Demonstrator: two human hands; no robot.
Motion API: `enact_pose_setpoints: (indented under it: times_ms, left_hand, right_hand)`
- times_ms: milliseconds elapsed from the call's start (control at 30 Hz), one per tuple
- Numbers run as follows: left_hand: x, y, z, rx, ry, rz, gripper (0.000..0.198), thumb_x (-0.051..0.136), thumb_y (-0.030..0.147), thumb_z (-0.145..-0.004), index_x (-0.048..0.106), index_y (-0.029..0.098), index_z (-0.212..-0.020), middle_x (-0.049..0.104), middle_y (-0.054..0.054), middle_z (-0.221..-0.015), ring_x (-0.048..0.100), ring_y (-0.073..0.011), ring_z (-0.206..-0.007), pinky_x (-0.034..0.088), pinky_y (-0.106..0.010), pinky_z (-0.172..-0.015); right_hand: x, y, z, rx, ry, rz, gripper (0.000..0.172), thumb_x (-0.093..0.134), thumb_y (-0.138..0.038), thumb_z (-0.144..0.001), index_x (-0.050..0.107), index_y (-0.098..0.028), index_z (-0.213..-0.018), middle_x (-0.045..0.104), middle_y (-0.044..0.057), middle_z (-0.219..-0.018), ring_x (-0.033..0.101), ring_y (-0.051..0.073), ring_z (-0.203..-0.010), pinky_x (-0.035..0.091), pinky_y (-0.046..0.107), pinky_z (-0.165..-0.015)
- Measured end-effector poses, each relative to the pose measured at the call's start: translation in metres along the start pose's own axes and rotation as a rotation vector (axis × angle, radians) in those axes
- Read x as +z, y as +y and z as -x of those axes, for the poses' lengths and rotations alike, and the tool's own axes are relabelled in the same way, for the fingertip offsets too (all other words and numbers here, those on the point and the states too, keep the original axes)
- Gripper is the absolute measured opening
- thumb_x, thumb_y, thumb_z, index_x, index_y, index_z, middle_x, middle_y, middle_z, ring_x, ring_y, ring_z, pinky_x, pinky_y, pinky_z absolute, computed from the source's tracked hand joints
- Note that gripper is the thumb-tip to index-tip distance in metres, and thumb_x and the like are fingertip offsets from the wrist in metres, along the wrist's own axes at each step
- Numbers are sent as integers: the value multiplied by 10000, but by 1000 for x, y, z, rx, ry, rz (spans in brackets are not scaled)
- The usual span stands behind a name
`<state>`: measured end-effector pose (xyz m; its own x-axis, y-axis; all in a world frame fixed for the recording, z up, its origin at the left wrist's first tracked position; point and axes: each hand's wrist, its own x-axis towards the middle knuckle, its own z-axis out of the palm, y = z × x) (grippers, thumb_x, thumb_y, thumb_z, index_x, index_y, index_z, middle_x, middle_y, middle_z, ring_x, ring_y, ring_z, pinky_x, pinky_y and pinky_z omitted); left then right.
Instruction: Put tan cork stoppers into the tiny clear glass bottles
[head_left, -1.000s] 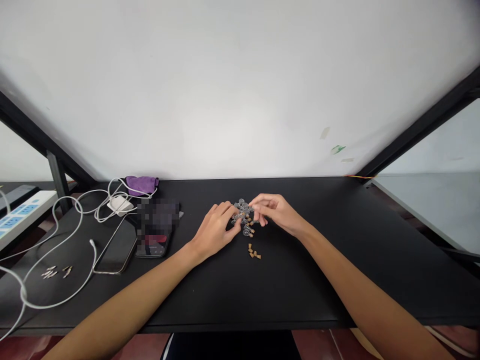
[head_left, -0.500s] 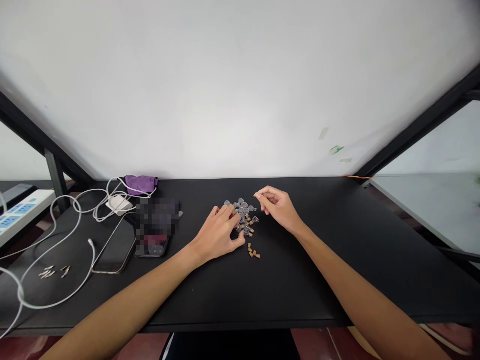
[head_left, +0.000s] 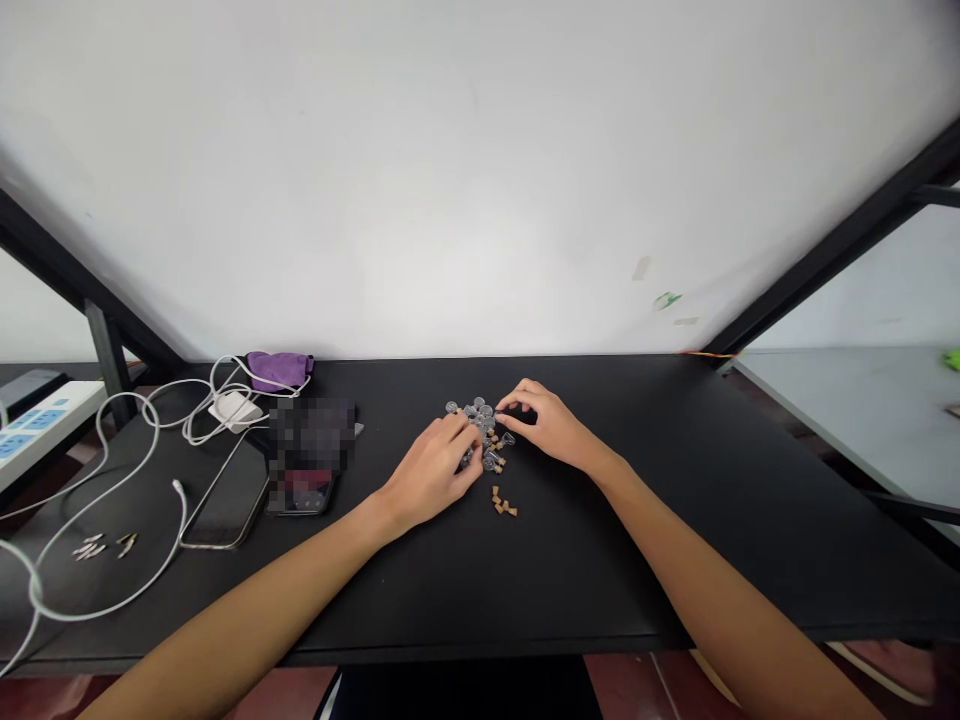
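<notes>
A heap of tiny clear glass bottles [head_left: 481, 408], some with cork stoppers, lies on the black table. My left hand [head_left: 435, 460] rests over the heap's left side, fingers curled down and thumb close to the fingertips; whatever they hold is hidden. From the right, my right hand [head_left: 551, 425] reaches to the heap's edge, its thumb and index finger closed round one of the small glass bottles. One bottle [head_left: 508, 439] lies just below those fingers. Several loose corks [head_left: 504, 502] sit in a small group nearer the table's front edge.
At left lie a phone [head_left: 229, 495], a second dark device [head_left: 300, 495] partly blurred out, white cables with a charger [head_left: 235, 408], and a purple cloth pouch [head_left: 279, 370]. Small metallic pieces [head_left: 90, 547] lie near the cable. A power strip [head_left: 45, 425] is far left. A white wall [head_left: 465, 200] stands behind.
My right hand has moved left and slightly down, from beside the heap to its edge. My left thumb has drawn in towards the fingers. The view has shifted slightly.
</notes>
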<state>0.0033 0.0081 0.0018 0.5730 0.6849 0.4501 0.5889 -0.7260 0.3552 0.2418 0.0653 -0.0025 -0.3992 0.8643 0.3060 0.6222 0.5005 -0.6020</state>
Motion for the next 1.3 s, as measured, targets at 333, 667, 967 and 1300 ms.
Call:
enact_pose_setpoints:
  times_ms: [333, 667, 967, 1300]
  left_hand:
    - [3, 6, 3, 88, -32, 65, 121, 481, 167, -1021, 588, 196, -973, 609, -29, -927, 564, -175, -827, 464, -328, -804]
    - [1, 1, 4, -23, 143, 217, 259, 557, 257, -1035, 550, 266, -1295, 616, -34, -1078, 589, -158, -868, 501, -298, -819]
    - [3, -1, 3, -33, 188, 262, 56, 558, 261, -1035, 594, 224, -1057, 578, 3, -888, 558, -137, -788, 464, -267, -766]
    - [5, -2, 4, -113, 216, 291, 69, 539, 287, -1035, 559, 226, -1060, 561, -1, -914, 526, -134, -758, 450, -267, -733]
  right_hand:
    - [-4, -8, 0, -5, -9, -69, 177, 683, -363, -923, 746, -206, -973, 693, 69, -985, 611, 221, -903, 482, 387, -875]
    - [-3, -36, 7, 161, -198, -674, 312, 760, -458, -870, 764, -174, -1000, 708, 41, -871, 647, 191, -829, 515, 336, -794]
    - [0, -34, 6, 149, -215, -753, 264, 788, -408, -859, 732, -178, -977, 705, 25, -839, 652, 163, -796, 533, 312, -775]
    - [-8, -32, 5, 163, -333, -657, 312, 753, -470, -875, 686, -167, -905, 656, 4, -740, 595, 127, -650, 512, 283, -665]
